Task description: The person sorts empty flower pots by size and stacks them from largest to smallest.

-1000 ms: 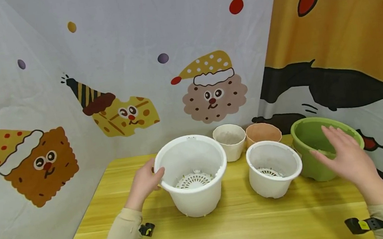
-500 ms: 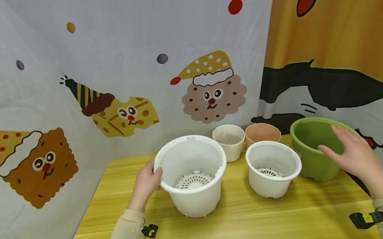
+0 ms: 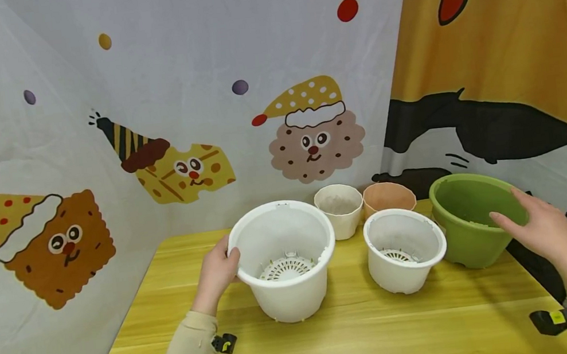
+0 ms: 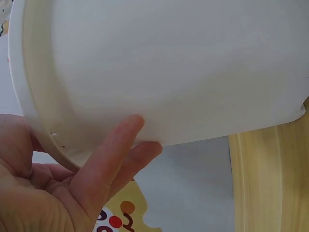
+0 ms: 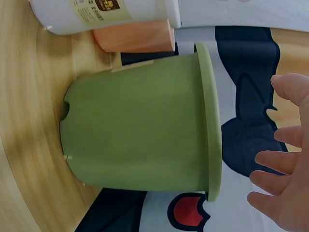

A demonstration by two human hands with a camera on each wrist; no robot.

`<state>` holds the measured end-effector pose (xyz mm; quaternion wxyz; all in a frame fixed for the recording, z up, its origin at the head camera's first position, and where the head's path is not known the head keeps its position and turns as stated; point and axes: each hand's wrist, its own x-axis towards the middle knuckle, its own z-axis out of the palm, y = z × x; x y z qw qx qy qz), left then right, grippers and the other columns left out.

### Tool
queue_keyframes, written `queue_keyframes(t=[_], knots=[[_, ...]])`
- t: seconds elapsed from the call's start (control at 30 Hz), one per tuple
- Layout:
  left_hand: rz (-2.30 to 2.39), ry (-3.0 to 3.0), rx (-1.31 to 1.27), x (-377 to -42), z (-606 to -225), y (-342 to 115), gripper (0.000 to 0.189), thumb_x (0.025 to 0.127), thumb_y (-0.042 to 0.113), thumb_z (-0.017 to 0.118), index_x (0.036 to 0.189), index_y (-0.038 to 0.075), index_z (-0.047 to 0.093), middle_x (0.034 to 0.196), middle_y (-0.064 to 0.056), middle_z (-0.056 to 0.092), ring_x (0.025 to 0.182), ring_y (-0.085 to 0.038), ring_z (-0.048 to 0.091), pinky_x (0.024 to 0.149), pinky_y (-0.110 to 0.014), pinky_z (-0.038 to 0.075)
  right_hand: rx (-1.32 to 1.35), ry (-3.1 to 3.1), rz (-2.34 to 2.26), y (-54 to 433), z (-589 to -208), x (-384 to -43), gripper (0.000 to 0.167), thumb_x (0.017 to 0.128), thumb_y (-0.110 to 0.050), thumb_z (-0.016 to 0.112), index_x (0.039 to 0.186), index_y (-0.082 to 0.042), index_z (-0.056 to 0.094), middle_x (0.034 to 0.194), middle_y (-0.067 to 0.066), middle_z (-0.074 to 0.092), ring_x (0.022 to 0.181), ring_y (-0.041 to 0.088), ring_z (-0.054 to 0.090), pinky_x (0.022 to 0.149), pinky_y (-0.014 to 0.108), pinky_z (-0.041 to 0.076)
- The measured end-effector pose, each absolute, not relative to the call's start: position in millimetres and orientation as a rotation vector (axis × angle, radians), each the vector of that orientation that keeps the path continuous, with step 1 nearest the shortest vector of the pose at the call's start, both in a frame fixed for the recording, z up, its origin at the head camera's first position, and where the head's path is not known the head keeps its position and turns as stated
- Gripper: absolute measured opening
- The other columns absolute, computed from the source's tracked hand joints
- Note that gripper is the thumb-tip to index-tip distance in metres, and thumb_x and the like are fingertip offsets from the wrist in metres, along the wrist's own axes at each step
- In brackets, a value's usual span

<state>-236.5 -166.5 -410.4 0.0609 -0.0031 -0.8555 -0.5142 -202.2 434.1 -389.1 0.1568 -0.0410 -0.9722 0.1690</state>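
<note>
My left hand (image 3: pixel 219 273) grips the rim of a large white plastic flowerpot (image 3: pixel 291 303) at its left side, thumb over the rim. In the left wrist view its fingers (image 4: pixel 107 162) lie along the pot's outer wall. The pot stands upright, with a slotted drainage base showing inside. At the right, my right hand (image 3: pixel 551 229) hovers by the rim of a green flowerpot (image 3: pixel 477 243), fingers spread and holding nothing. A gap between this hand (image 5: pixel 289 164) and the green pot's rim shows in the right wrist view.
A smaller white pot (image 3: pixel 402 274) stands between the large white pot and the green one. Behind it are a cream pot (image 3: pixel 343 225) and a terracotta-coloured pot (image 3: pixel 389 197). The wooden table (image 3: pixel 358 342) meets a printed cloth backdrop (image 3: pixel 240 164) behind and at both sides.
My right hand has moved to the right, from over the green pot's opening to beside its right rim. My left hand keeps its hold on the large white pot, and the pots stay put.
</note>
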Motion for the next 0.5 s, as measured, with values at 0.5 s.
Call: queue_keyframes(t=[0.5], knots=[[-1.519, -2.574, 0.018, -235, -411, -165, 0.034, 0.097, 0.013, 0.049, 0.127, 0.003, 0.061, 0.108, -0.027, 0.066, 0.076, -0.032, 0.069, 0.052, -0.034, 0.061, -0.162, -2.81, 0.498, 456, -391, -205, 0.09, 0.1, -0.047, 0.05, 0.151, 0.014, 0.008, 0.142, 0.047, 0.023, 0.118, 0.067, 0.029, 0.093, 0.078, 0.029]])
